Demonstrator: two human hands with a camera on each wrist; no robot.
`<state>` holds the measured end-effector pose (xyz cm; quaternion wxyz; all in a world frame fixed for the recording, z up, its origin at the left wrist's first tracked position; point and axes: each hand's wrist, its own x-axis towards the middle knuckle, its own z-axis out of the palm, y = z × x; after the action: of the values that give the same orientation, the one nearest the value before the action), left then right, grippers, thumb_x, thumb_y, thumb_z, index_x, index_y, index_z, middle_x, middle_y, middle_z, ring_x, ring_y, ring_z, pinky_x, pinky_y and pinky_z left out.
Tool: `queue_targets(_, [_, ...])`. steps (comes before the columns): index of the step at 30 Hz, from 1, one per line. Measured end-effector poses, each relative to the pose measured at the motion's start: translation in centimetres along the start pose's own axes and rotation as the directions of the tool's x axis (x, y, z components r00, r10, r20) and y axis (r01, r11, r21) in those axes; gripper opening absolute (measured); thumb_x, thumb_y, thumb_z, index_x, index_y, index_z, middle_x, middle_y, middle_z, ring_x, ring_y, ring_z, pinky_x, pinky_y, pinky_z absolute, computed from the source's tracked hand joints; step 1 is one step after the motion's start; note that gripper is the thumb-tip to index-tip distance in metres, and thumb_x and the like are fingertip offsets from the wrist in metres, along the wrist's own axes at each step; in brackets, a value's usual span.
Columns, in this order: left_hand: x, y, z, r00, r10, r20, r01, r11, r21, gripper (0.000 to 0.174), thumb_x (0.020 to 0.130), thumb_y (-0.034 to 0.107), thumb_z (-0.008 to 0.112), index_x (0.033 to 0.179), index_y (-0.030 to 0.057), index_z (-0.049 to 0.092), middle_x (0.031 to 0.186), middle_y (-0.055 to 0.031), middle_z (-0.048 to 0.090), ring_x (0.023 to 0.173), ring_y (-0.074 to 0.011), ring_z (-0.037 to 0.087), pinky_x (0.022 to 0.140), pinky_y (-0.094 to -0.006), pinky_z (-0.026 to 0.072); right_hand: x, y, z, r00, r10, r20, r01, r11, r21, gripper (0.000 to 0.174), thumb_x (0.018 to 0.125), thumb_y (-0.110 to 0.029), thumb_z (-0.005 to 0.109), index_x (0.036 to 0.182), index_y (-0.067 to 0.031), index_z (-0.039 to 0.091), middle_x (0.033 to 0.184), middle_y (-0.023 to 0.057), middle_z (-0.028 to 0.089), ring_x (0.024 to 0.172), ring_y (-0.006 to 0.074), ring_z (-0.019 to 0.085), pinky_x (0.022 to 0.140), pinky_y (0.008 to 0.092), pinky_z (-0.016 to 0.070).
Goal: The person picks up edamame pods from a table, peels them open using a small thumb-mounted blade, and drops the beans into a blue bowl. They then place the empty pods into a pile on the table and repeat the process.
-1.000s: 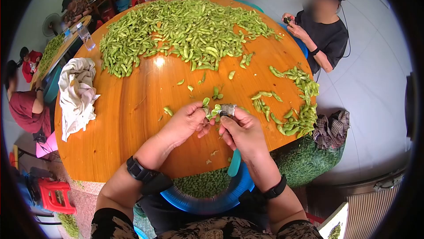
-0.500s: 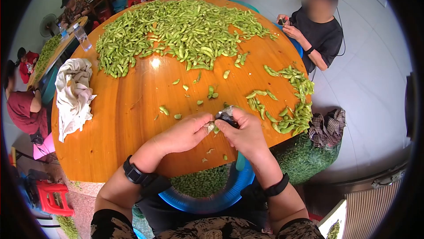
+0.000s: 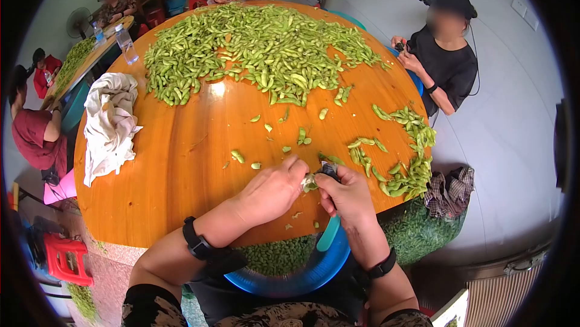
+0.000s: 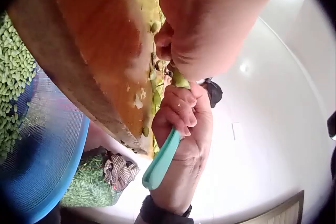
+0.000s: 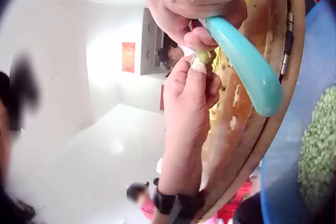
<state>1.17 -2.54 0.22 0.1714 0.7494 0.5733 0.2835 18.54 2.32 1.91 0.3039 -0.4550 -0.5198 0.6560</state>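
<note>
My left hand (image 3: 272, 189) pinches a green soybean pod (image 4: 181, 80) between thumb and fingers, just over the near part of the table. Close beside it, my right hand (image 3: 350, 197) grips a tool with a teal handle (image 5: 247, 66). The handle sticks out below the curled fingers, while the tool's working end is hidden at the pod. Some wrapping covers the right fingertips near the pod. Both hands meet at the pod. Beneath the table's edge sits a blue mesh basket (image 4: 84, 140) with shelled green beans (image 3: 278, 257) in it.
A large heap of pods (image 3: 254, 49) covers the far side of the round wooden table (image 3: 175, 188). More pods (image 3: 417, 140) lie along the right edge. A white cloth (image 3: 112, 128) and a water bottle (image 3: 125, 43) stand left. A person (image 3: 444, 55) sits at the right.
Both hands have shifted slightly right in the head view and stay together. The split green pod seen between them earlier has given way to a pod mostly covered by fingers. Small green beans now lie nearby.
</note>
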Motion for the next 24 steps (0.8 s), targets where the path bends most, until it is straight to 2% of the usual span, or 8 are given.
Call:
queue_targets(2, [-0.2, -0.2, 0.2, 0.999, 0.001, 0.051, 0.0, 1.0, -0.019, 0.022, 0.087, 0.006, 0.058, 0.106, 0.0028, 0.049, 0.106, -0.0203, 0.056, 0.089, -0.0441, 0.059, 0.075, -0.0472, 0.0502, 0.0, 0.3, -0.1, 0.998, 0.057, 0.027, -0.06, 0.991, 0.118, 0.016, 0.088, -0.011, 0.064, 0.076, -0.0067, 0.054, 0.059, -0.0002, 0.053, 0.038, 0.0073, 0.043, 0.035, 0.0225, 0.0285])
queue_targets(7, [0.0, -1.5, 1.3, 0.979, 0.143, -0.147, -0.176, 0.954, -0.241, 0.016, 0.085, 0.002, 0.055, 0.101, 0.0023, 0.054, 0.093, -0.0185, 0.06, 0.082, -0.0407, 0.061, 0.069, -0.044, 0.0498, -0.4, 0.2, 0.0, 0.982, 0.105, 0.157, -0.142, 0.959, 0.247, 0.015, 0.088, -0.013, 0.064, 0.079, -0.0072, 0.055, 0.058, -0.0008, 0.051, 0.039, 0.0083, 0.044, 0.035, 0.0234, 0.0277])
queue_targets(11, [0.0, -0.3, 0.1, 0.993, -0.034, -0.115, -0.003, 0.952, -0.307, 0.011, 0.085, 0.0, 0.052, 0.095, 0.0023, 0.057, 0.083, -0.0178, 0.059, 0.081, -0.0387, 0.061, 0.07, -0.0416, 0.0493, -0.5, 0.0, -0.3, 0.973, 0.099, 0.21, -0.157, 0.946, 0.282, 0.013, 0.088, -0.013, 0.064, 0.08, -0.0068, 0.056, 0.057, -0.0012, 0.051, 0.04, 0.0076, 0.044, 0.035, 0.0228, 0.0284])
queue_targets(14, [-0.4, 0.6, -1.3, 0.987, -0.071, -0.144, 0.051, 0.989, -0.137, 0.01, 0.085, 0.001, 0.053, 0.093, 0.0032, 0.059, 0.089, -0.0172, 0.059, 0.078, -0.0383, 0.06, 0.071, -0.0418, 0.0504, -0.3, -0.5, -2.3, 0.997, -0.055, -0.062, 0.054, 0.998, -0.016, 0.012, 0.09, -0.013, 0.062, 0.082, -0.0054, 0.058, 0.055, -0.0027, 0.05, 0.04, 0.0057, 0.043, 0.036, 0.0217, 0.0321])
queue_targets(16, [-1.1, 2.4, -2.6, 0.973, -0.221, 0.069, 0.203, 0.958, 0.205, 0.015, 0.084, 0.002, 0.055, 0.098, 0.0038, 0.062, 0.096, -0.017, 0.059, 0.084, -0.0378, 0.06, 0.076, -0.0414, 0.0508, 0.3, -0.3, -5.1, 0.987, -0.102, -0.121, 0.09, 0.991, -0.098, 0.012, 0.09, -0.013, 0.061, 0.082, -0.005, 0.059, 0.056, -0.0021, 0.051, 0.041, 0.0058, 0.044, 0.037, 0.0221, 0.0336])
queue_targets(17, [-1.8, 2.3, -2.5, 0.973, -0.223, 0.066, 0.205, 0.956, 0.209, 0.015, 0.084, 0.002, 0.055, 0.098, 0.0038, 0.062, 0.096, -0.017, 0.059, 0.084, -0.0378, 0.06, 0.076, -0.0414, 0.0508, 0.7, -0.2, -6.2, 0.986, -0.113, -0.126, 0.097, 0.987, -0.125, 0.011, 0.09, -0.013, 0.061, 0.084, -0.0043, 0.06, 0.057, -0.0016, 0.051, 0.043, 0.0059, 0.044, 0.038, 0.022, 0.0344])
queue_targets(19, [-3.7, 1.7, -2.1, 0.998, 0.045, 0.055, -0.058, 0.961, 0.272, 0.025, 0.082, 0.001, 0.057, 0.106, 0.0047, 0.063, 0.103, -0.0162, 0.058, 0.093, -0.0363, 0.058, 0.082, -0.041, 0.0499, 0.9, 0.2, -7.2, 0.977, -0.152, -0.15, 0.126, 0.977, -0.17, 0.01, 0.091, -0.013, 0.059, 0.088, -0.003, 0.061, 0.058, -0.0012, 0.052, 0.044, 0.0058, 0.045, 0.04, 0.022, 0.0352])
queue_targets(24, [-5.5, 0.9, -4.4, 0.991, 0.068, -0.111, -0.026, 0.94, 0.341, 0.036, 0.076, -0.005, 0.06, 0.11, 0.0036, 0.064, 0.107, -0.0152, 0.058, 0.099, -0.0344, 0.056, 0.086, -0.0395, 0.0489, 2.1, 3.9, -8.4, 0.903, -0.41, -0.128, 0.335, 0.858, -0.389, 0.014, 0.093, -0.011, 0.056, 0.099, -0.0002, 0.063, 0.063, -0.0004, 0.054, 0.048, 0.0056, 0.046, 0.045, 0.0221, 0.0366])
